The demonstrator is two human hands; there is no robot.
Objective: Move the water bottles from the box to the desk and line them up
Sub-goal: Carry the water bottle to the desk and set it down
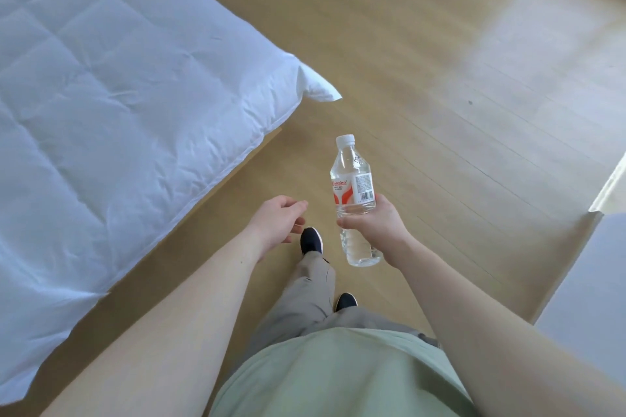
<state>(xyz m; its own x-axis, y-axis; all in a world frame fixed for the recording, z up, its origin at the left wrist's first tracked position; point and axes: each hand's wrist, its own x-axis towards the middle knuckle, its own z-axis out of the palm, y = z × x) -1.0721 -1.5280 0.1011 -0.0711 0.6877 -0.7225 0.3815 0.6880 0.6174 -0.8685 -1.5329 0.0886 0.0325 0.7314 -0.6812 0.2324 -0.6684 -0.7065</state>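
A clear plastic water bottle with a white cap and a red-and-white label stands upright in the air over the wooden floor. My right hand grips it round the lower half, fingers curled about the body. My left hand hangs beside it to the left, holding nothing, its fingers loosely curled. Neither the box nor the desk shows plainly in this view.
A bed with a white quilt fills the left side, its corner jutting toward the middle. Light wooden floor stretches ahead. A pale furniture edge stands at the right. My feet in dark shoes are below the hands.
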